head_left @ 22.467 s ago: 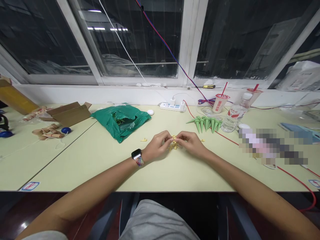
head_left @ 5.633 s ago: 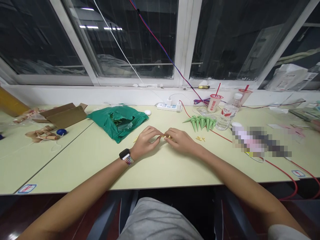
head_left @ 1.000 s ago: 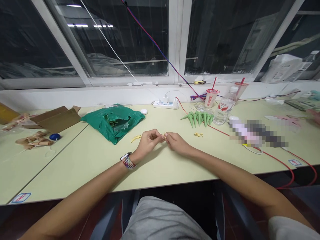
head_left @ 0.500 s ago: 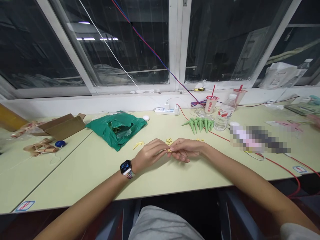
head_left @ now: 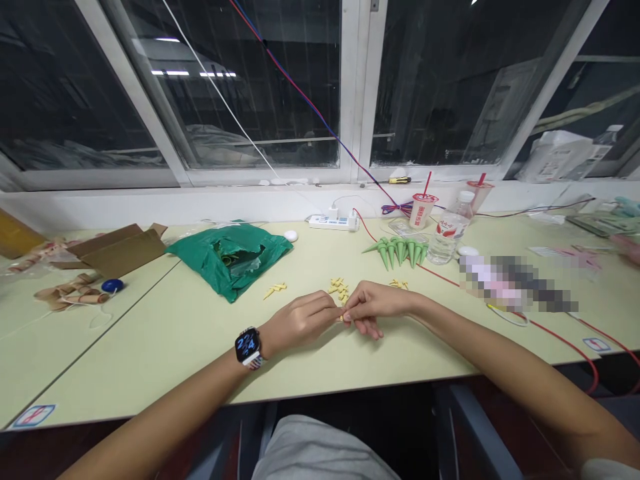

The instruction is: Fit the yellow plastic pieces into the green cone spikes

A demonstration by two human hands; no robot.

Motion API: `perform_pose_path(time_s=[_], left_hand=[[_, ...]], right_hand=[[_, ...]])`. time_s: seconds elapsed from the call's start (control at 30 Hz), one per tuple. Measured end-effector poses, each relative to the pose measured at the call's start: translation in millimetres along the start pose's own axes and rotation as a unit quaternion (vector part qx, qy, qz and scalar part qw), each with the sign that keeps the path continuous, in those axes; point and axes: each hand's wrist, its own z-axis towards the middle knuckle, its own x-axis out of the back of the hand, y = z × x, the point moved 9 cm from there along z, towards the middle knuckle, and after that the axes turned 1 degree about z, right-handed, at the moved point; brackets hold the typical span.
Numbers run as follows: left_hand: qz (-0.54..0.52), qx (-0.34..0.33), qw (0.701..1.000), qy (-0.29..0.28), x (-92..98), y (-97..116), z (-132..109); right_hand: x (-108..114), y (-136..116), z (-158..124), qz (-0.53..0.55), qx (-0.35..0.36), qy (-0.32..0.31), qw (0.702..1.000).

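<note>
Fingertips of my left hand [head_left: 306, 321] and my right hand [head_left: 376, 305] meet over the table [head_left: 320, 373], both pinching a small yellow piece [head_left: 342, 318]. Its exact shape is mostly hidden by the fingers. Just beyond the hands lies a pile of yellow pieces [head_left: 339, 287]. Left of it is a smaller group of slim yellow pieces [head_left: 275, 289], and more yellow pieces [head_left: 399, 284] lie behind my right wrist. Several green cone-shaped pieces [head_left: 399, 250] rest in a row farther back. A smartwatch [head_left: 249, 345] is on my left wrist.
A torn green plastic bag [head_left: 235, 257] lies back left, near an open cardboard box [head_left: 123, 250] and wooden toys with a blue ball [head_left: 113, 285]. A power strip [head_left: 333, 222], a drink cup [head_left: 423, 210] and a water bottle [head_left: 449, 230] stand along the back. A red cable [head_left: 555, 333] crosses the right side.
Both hands have come slightly lower and closer to me, still pinching the yellow piece together. More of the yellow pile shows behind them.
</note>
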Motion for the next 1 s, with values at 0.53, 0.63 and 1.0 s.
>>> perform_pose_path(time_s=[0.53,0.63,1.0], left_hand=[[-0.131,0.331,0.929,0.100,10.3,-71.0,-18.2],[-0.166,0.364,0.909,0.113,4.6,-82.4,-24.9],[-0.060,0.246,0.961,0.110,11.4,-60.0,-16.1]], right_hand=[[-0.6,-54.4,21.4,-0.663,0.079,0.267,0.695],[-1.3,-46.1,30.5,-0.697,0.083,0.271,0.658],[-0.6,-41.2,7.1,-0.626,0.202,0.357,0.664]])
